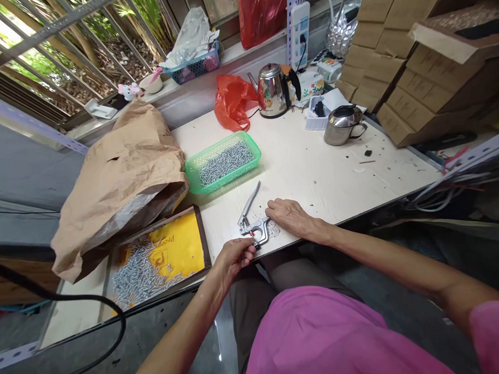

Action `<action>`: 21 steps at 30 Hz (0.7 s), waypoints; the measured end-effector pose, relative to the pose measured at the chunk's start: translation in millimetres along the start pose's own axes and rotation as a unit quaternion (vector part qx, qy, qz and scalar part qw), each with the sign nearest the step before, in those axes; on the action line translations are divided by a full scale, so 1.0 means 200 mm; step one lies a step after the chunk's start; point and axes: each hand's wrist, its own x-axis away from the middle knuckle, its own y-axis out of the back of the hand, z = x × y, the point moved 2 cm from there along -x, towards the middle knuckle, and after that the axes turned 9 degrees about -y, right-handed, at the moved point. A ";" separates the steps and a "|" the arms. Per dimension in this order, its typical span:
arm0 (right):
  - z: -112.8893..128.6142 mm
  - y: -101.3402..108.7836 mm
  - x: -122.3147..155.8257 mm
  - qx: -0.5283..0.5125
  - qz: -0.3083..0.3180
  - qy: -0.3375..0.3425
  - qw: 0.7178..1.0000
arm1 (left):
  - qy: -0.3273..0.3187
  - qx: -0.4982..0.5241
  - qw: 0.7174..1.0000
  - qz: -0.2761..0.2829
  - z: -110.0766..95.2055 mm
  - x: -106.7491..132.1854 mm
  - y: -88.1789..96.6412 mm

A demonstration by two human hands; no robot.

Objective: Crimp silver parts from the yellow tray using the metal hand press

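A pair of silver hand pliers (246, 226) with a spring, a C-shaped jaw frame and a red part lies near the table's front edge, one handle angled up and away. My left hand (236, 254) is closed in a pinch at the dark tip of the jaw; whatever is between its fingers is too small to make out. My right hand (290, 215) curls, back upward, against the right side of the pliers and hides what is under its palm. Beyond them stands a green basket (254, 164) of small metal pins. More pins (138, 275) lie in a shallow tray (204, 232) at left.
A large brown paper bag (121, 164) leans over the tray. Toward the back are a red plastic bag (230, 103), an electric kettle (271, 91) and a steel pot (339, 126). Cardboard boxes (422, 88) are stacked at right. A black cable (85, 296) loops at front left.
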 end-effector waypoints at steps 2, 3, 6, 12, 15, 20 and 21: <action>0.00 0.00 0.00 -0.002 0.004 0.003 1.000 | 0.010 -0.012 1.000 0.008 -0.01 0.00 0.00; 0.00 0.00 0.00 -0.003 0.007 0.003 1.000 | 0.015 -0.016 1.000 0.010 -0.01 0.00 -0.01; 0.00 0.01 0.00 -0.006 0.016 0.003 1.000 | 0.020 -0.023 0.999 0.010 -0.02 0.00 -0.01; -0.04 0.09 -0.03 -0.035 0.042 0.031 0.998 | -0.001 -0.030 0.999 0.020 -0.01 0.00 0.00; -0.09 0.12 -0.12 -0.025 0.036 0.085 0.995 | -0.003 -0.034 0.999 0.023 0.00 0.01 0.00; -0.14 0.10 -0.30 0.009 0.136 0.136 0.981 | -0.006 -0.036 0.999 0.020 0.00 0.01 -0.01; -0.14 0.11 -0.33 0.016 0.153 0.141 0.978 | -0.006 -0.036 0.999 0.020 0.00 0.02 -0.01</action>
